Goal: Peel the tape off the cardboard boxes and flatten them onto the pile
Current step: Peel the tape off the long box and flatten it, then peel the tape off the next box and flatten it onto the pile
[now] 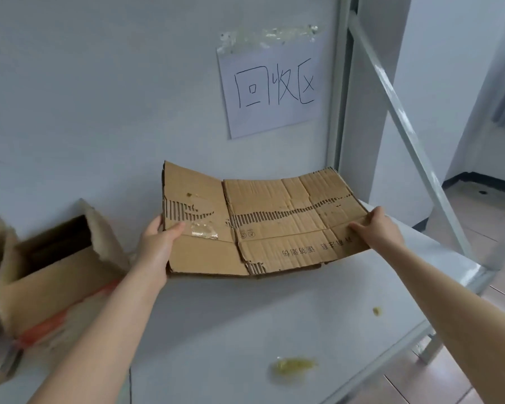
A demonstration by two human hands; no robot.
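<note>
head view: held the flattened box [263, 225] low over the table [245, 316], long axis running left to right, under the wall sign [271, 88]. pinched its left end with the left hand [158, 243], thumb on top beside a tape scrap [204, 230]; gripped the right end with the right hand [382, 228], equally near.

Recycling corner of a plain room, handwritten paper sign [270, 90] taped to white wall [99, 97], metal shelving frame [405, 126]
</note>
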